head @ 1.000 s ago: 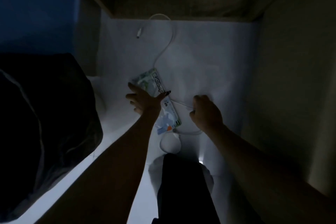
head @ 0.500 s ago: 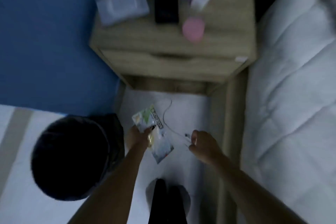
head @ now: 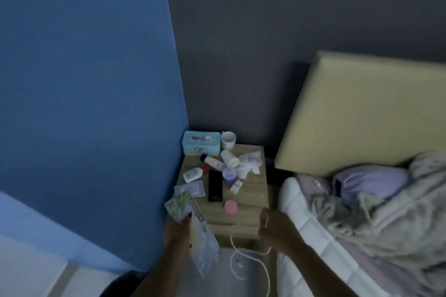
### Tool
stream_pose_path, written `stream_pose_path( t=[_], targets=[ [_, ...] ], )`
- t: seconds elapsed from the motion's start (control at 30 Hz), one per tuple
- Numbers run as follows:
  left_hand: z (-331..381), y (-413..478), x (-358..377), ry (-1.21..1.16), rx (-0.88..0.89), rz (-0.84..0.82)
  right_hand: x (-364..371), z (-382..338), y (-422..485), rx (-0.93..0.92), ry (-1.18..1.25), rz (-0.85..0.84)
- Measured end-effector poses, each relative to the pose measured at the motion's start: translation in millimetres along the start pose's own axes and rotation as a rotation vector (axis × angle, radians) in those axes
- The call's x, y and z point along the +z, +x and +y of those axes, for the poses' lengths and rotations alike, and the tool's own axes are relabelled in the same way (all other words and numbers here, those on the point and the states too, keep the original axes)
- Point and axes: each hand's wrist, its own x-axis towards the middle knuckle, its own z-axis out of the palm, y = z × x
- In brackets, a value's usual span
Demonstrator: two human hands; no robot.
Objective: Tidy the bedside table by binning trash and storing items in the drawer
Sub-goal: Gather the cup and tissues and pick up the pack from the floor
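Cluttered bedside table (head: 251, 210) — black remote (head: 215, 185) central

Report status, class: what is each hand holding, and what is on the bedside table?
Left hand shut on snack packet. Right hand shut on white cable, loop dangling. Bedside table cluttered: tissue box, bottles, remote, pink lid.
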Motion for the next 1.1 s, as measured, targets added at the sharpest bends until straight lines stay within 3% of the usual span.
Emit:
stream_pose_path(
  t=[0.13,0.33,0.67,1.1],
  targets=[
    [78,-16,-13,-0.07,0.128,0.034,-77,-28,6,-0.059,0.037,0.136],
    [131,-1,-12,-0.169,0.136,0.002,-134,-63,32,-0.129,0.074,0.289],
    [169,92,20,-0.282,0.118,-0.016,-131,-67,154,-0.084,0.094,0.199],
    [144,235,88,-0.174,-0.149,0.009,-43,1,306,0.105,0.076,-0.022]
  ],
)
